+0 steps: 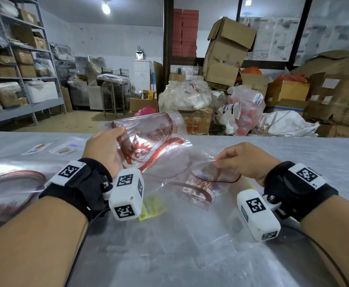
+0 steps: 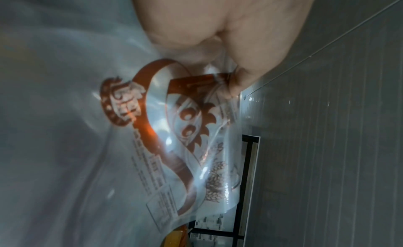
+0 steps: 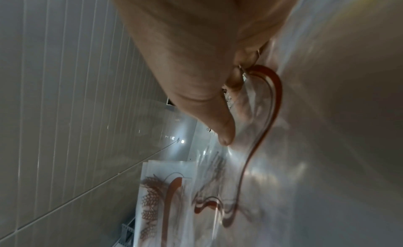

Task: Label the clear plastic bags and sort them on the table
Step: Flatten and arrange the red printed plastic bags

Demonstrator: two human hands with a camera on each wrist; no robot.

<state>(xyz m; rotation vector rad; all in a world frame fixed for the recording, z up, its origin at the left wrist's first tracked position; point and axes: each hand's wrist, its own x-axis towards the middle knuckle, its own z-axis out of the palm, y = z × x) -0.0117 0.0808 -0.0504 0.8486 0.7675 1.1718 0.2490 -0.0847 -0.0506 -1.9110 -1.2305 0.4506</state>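
Cluttered storeroom shelves are looming behind our table [image 1: 190, 255]; our left hand [image 1: 105, 150] is gripping a printed clear bag [image 1: 157, 141] at twelve o'clock, our right hand [image 1: 244, 160] pinching another bag [image 1: 202, 183] at two o'clock.

The grey table [image 1: 190, 255] carries clear printed bags [image 1: 200, 191], a yellow slip [image 1: 153, 208], and seemingly two labels [image 1: 51, 148].

The left hand [image 1: 105, 150] grips a clear plastic bag [image 1: 157, 139] with red print, lifted off the table [image 1: 190, 255] and tilted toward the camera. The right hand [image 1: 244, 160] pinches the edge of a second clear bag [image 1: 202, 183] lying on the table. A yellow label [image 1: 153, 208] lies flat between the wrists. Two picture labels [image 1: 51, 149] sit at the far left, and more red-printed bags [image 1: 10, 189] lie beside the left forearm.
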